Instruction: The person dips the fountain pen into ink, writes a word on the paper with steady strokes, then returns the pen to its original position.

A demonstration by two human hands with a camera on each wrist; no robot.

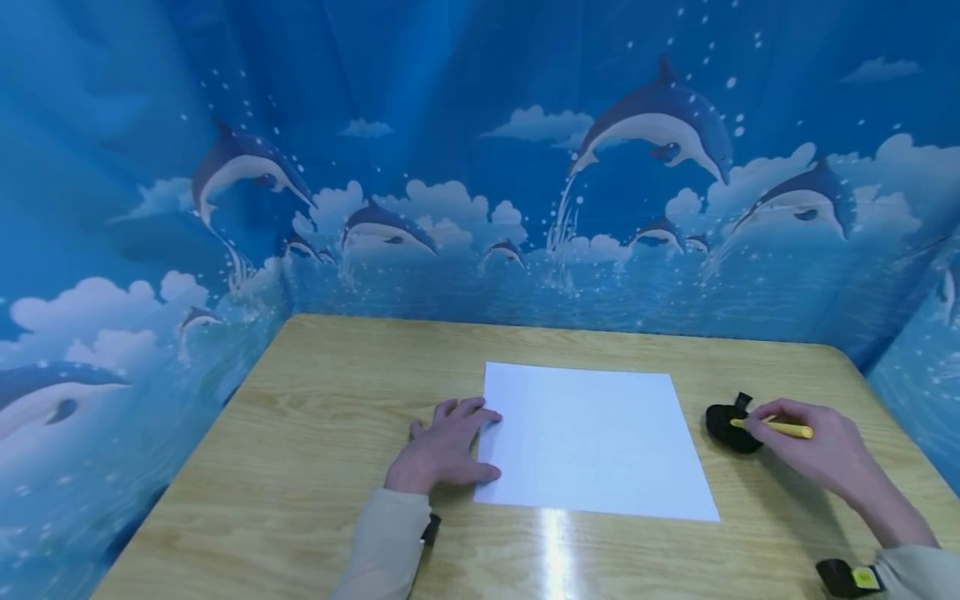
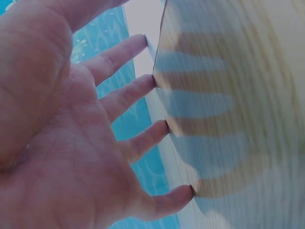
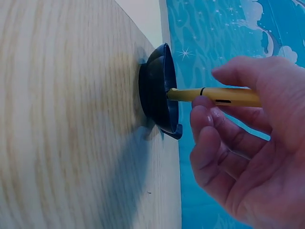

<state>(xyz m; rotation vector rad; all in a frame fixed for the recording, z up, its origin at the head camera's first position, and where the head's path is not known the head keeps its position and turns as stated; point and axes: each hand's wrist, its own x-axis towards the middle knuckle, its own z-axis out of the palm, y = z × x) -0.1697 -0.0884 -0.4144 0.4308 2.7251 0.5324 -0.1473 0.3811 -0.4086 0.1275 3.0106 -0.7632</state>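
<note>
A yellow pen is pinched in my right hand, held nearly level. Its tip reaches into a small black dish with a short tab on its rim, and the very end is hidden inside. My left hand lies spread on the left edge of a white sheet of paper. Thumb and index fingertip are on the sheet, and the other fingers are beside it. In the left wrist view the fingertips of the left hand touch the surface.
The wooden table carries the sheet in its middle and the dish to the right of it. Behind and at both sides hangs a blue curtain printed with dolphins. A strip of glare lies below the sheet.
</note>
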